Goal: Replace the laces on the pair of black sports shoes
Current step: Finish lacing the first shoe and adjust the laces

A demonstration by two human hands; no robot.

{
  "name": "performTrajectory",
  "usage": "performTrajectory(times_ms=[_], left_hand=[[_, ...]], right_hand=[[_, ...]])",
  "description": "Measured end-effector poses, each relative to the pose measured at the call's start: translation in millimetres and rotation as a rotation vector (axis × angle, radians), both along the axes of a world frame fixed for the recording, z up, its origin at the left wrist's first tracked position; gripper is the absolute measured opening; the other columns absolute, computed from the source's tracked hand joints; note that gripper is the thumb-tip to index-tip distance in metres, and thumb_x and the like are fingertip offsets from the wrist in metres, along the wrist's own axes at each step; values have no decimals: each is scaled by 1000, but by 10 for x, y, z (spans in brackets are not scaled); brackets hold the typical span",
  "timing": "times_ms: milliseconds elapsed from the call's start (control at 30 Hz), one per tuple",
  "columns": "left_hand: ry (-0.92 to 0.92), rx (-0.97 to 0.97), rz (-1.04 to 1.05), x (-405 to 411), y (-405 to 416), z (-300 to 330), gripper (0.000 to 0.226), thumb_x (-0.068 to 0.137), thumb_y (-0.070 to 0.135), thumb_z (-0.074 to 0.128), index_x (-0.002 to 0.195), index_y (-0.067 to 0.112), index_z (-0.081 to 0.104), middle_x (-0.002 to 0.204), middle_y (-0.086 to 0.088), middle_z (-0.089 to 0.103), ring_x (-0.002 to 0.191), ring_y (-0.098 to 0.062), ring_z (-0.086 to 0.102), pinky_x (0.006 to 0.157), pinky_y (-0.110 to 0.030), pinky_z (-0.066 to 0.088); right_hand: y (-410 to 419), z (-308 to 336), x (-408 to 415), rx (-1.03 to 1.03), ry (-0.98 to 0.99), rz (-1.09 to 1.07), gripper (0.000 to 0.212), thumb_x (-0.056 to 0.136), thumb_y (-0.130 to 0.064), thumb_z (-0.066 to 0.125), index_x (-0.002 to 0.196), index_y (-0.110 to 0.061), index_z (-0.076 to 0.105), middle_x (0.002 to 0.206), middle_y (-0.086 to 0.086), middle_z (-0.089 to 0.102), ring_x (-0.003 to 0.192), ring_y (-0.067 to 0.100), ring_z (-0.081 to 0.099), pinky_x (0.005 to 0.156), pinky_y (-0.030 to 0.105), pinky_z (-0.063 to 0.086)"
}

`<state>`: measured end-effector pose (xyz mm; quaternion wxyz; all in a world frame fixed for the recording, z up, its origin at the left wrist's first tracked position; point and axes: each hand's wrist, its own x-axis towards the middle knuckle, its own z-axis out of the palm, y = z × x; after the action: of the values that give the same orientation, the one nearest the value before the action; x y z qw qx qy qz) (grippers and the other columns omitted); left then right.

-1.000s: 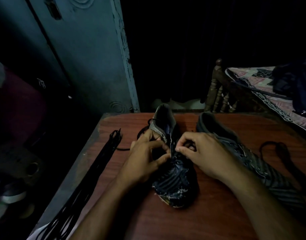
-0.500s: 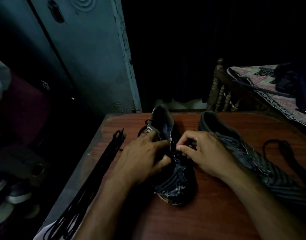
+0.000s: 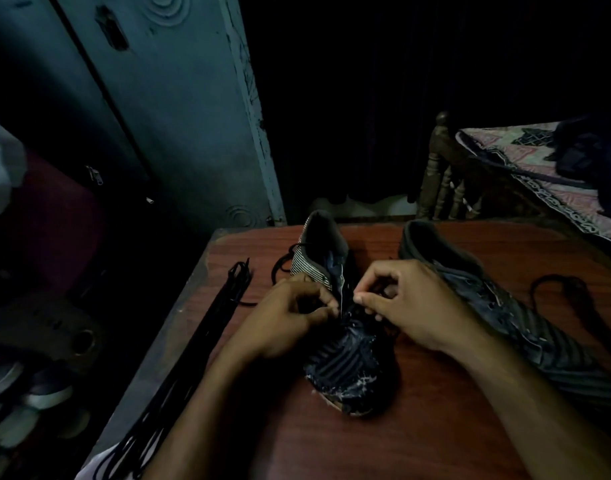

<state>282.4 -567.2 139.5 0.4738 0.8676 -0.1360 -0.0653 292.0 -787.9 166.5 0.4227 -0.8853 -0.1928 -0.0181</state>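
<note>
Two black striped sports shoes stand on a reddish wooden table [image 3: 418,438]. The left shoe [image 3: 342,372] points its toe toward me; its heel is at the far side. My left hand [image 3: 283,323] pinches at the eyelet area on the shoe's left side, fingers curled. My right hand [image 3: 414,303] pinches a thin black lace at the shoe's tongue. The right shoe [image 3: 525,323] lies beside my right forearm, untouched. A loose black lace [image 3: 560,292] lies right of it. The lacing under my fingers is hidden.
A long bundle of black laces [image 3: 193,348] runs along the table's left edge. A blue-grey door [image 3: 179,116] stands behind at the left. A bed with a patterned cover [image 3: 539,174] and wooden posts is at the right. Shoes lie on the floor at the lower left.
Both hands stay on the left shoe's lacing. My right hand's fingers have lifted slightly and pinch the lace higher at the tongue; my left hand has shifted a little.
</note>
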Motion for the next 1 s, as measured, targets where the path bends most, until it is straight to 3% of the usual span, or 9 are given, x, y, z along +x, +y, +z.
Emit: performTrajectory(times_ms=[133, 200, 300, 367, 433, 600, 767, 867, 1000], left_hand=[[42, -148, 76, -2, -59, -33, 12, 84, 37, 77, 83, 26, 76, 98, -20, 67, 82, -14, 65, 76, -36, 53], [41, -188, 102, 1, -78, -29, 8, 88, 25, 80, 81, 24, 76, 91, -12, 67, 79, -11, 65, 73, -30, 53], [33, -256, 144, -24, -124, -9, 20, 88, 1, 76, 77, 17, 74, 82, 2, 61, 69, -5, 63, 65, -21, 51], [0, -264, 179, -38, -161, -3, 26, 85, -6, 75, 73, 17, 73, 84, 3, 56, 69, -5, 60, 65, -21, 51], [-38, -273, 189, -36, -175, -12, 33, 82, -9, 75, 70, 21, 72, 83, 7, 56, 71, -6, 58, 67, -22, 50], [-89, -299, 132, -20, -165, -28, 22, 80, -1, 73, 73, 20, 69, 77, 8, 65, 72, -9, 61, 70, -29, 51], [-119, -306, 134, -22, -200, -77, 14, 76, 12, 69, 78, 25, 69, 77, 8, 69, 73, -9, 61, 73, -34, 50], [-127, -313, 161, -29, -230, -123, 18, 77, 14, 67, 81, 31, 69, 78, 8, 68, 73, -10, 61, 71, -35, 49], [-87, -419, 153, -56, -254, -68, 15, 86, 5, 73, 85, 19, 72, 77, 1, 70, 69, -10, 62, 66, -29, 50]], right_hand=[[22, -16, -9, -14, -11, -47, 11, 84, -29, 80, 77, -32, 71, 64, -27, 64, 63, 1, 63, 58, 20, 44], [31, -36, -4, -1, -21, -74, 13, 81, -30, 82, 77, -34, 71, 64, -23, 65, 63, 4, 64, 62, 28, 51], [53, -59, -15, 14, -32, -89, 16, 79, -30, 84, 82, -39, 70, 65, -17, 67, 63, 9, 66, 64, 37, 57], [65, -54, -22, 21, -47, -89, 14, 79, -31, 84, 82, -38, 72, 62, -22, 65, 61, 4, 64, 61, 32, 54], [87, -24, -48, 26, -59, -94, 9, 78, -34, 83, 78, -34, 74, 59, -29, 61, 59, -1, 60, 55, 16, 43], [166, -20, -107, -10, -114, -171, 10, 80, -39, 81, 75, -34, 73, 68, -20, 68, 68, -3, 60, 53, 13, 38], [182, -8, -120, -16, -134, -198, 12, 80, -35, 81, 76, -34, 70, 71, -15, 68, 68, 0, 61, 59, 27, 51], [186, -39, -110, 35, -155, -165, 17, 78, -24, 84, 73, -31, 70, 67, -23, 63, 66, -3, 60, 54, 13, 40], [147, -8, -97, 82, -181, -71, 24, 82, -13, 80, 84, -32, 66, 84, -29, 65, 79, -8, 63, 64, 6, 42]])
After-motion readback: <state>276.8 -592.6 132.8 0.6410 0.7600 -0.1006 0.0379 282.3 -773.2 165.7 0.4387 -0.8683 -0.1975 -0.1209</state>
